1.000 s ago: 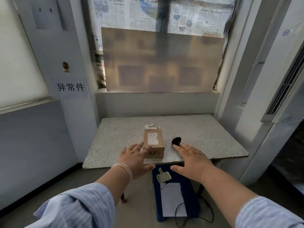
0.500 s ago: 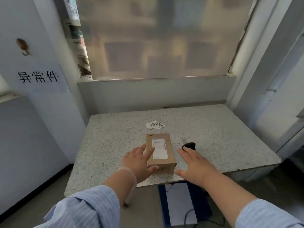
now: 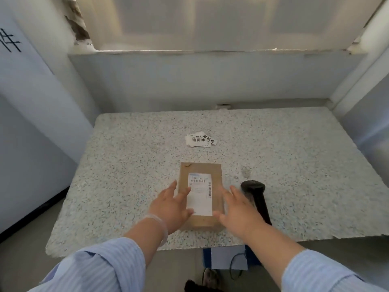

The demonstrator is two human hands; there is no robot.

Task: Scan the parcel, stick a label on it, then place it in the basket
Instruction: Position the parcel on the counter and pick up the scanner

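Observation:
A small brown cardboard parcel (image 3: 205, 175) with a white shipping label on top lies flat near the front of the speckled stone table (image 3: 130, 165). My left hand (image 3: 171, 205) rests over its left edge, fingers spread, fingertips touching the label. Close against the parcel's right side is my right hand (image 3: 239, 209), also spread and holding nothing. A black handheld scanner (image 3: 255, 197) lies on the table just right of that hand. Further back, a few white stickers with black print (image 3: 201, 139) lie loose.
A wall and window ledge (image 3: 210, 51) close off the back of the table, with walls on both sides. Below the front edge stands a blue object (image 3: 207, 257) with a white sheet and a black cable on it.
The view has moved closer and tilted down over the table. Both hands have closed in on the parcel, the left one now over its label, the right one beside it.

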